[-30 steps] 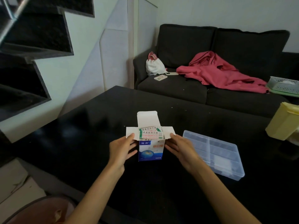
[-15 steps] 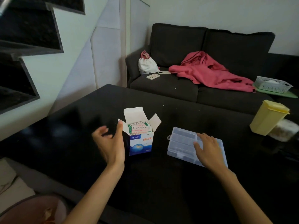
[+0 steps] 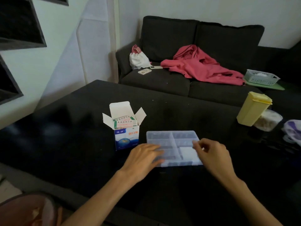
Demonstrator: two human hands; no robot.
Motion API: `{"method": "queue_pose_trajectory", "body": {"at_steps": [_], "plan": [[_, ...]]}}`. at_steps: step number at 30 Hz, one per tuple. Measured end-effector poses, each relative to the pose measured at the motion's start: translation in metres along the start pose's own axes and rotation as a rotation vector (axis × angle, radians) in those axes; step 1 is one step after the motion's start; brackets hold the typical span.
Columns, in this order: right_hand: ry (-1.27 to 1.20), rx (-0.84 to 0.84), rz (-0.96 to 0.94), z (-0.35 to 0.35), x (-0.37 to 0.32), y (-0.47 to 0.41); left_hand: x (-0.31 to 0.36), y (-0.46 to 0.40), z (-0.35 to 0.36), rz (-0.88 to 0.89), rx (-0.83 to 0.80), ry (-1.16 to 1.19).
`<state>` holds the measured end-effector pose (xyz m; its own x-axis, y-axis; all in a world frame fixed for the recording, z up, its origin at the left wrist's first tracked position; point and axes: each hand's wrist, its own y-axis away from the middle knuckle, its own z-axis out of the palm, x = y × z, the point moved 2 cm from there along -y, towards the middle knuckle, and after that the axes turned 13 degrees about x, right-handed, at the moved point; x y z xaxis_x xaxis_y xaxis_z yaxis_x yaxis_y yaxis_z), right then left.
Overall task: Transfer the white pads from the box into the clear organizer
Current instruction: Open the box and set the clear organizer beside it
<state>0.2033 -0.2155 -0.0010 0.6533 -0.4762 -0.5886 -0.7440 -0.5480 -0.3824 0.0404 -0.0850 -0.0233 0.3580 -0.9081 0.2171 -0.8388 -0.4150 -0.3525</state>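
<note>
Sofa (image 3: 179,82) behind black table (image 3: 81,128)

A single head-worn wide-angle camera looks forward and down from close above a black table (image 3: 179,111), taking in both forearms and a sofa (image 3: 162,79) beyond.

A dark, glossy surface (image 3: 171,110) carries all items. An open white-and-blue box (image 3: 126,136), flaps raised and packets visible inside, stands upright left of centre. A clear organizer (image 3: 172,139) lies flat just beside the box, to its right. A yellow lidded container (image 3: 252,109) stands well apart at the right edge, with a clear jar (image 3: 268,120) touching it and a crumpled plastic bag (image 3: 293,132) nearby.
</note>
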Motion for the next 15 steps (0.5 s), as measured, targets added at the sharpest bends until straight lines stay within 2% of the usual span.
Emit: {"method": "queue_pose_trajectory", "body": {"at_steps": [1, 4, 6, 8, 10, 15], "plan": [[-0.026, -0.086, 0.148, -0.004, 0.001, -0.003, 0.000, -0.002, 0.002, -0.001, -0.005, -0.013], [-0.080, -0.556, 0.563, 0.001, 0.007, 0.004, -0.003, -0.007, 0.008, -0.001, -0.007, -0.018], [-0.281, -0.681, 0.793, 0.012, 0.015, 0.010, -0.004, -0.007, 0.013, -0.032, -0.022, 0.023], [-0.539, -0.621, 1.000, 0.022, 0.021, 0.009, -0.004, -0.008, 0.016, -0.022, -0.038, -0.004], [-0.701, -0.538, 1.116, 0.031, 0.021, 0.008, -0.004, -0.011, 0.015, -0.003, -0.013, -0.042], [-0.832, -0.393, 1.179, 0.043, 0.016, 0.008, -0.004, -0.013, 0.005, 0.029, 0.003, -0.085]]}}
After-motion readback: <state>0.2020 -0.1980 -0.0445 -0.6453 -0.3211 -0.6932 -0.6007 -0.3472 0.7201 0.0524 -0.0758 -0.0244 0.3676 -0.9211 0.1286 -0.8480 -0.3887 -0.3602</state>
